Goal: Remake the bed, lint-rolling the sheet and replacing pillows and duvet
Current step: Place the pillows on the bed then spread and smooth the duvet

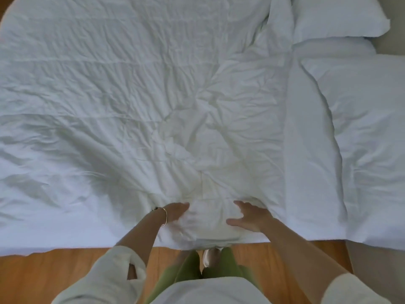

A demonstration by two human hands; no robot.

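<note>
A wrinkled white duvet (131, 95) is spread across the bed, bunched into a mound at the near edge. My left hand (175, 212), with a thin bangle on the wrist, presses into the left side of that mound, its fingers partly sunk in the fabric. My right hand (249, 216) lies on the mound's right side with fingers spread. At the right lie two white pillows: a large one (361, 128) near me and a smaller one (337, 16) at the far corner. No lint roller is visible.
An orange wooden floor (54, 275) runs along the bed's near edge. I stand against the bed in green trousers and a white top. A pale grey strip (392, 40) shows beyond the pillows at the right.
</note>
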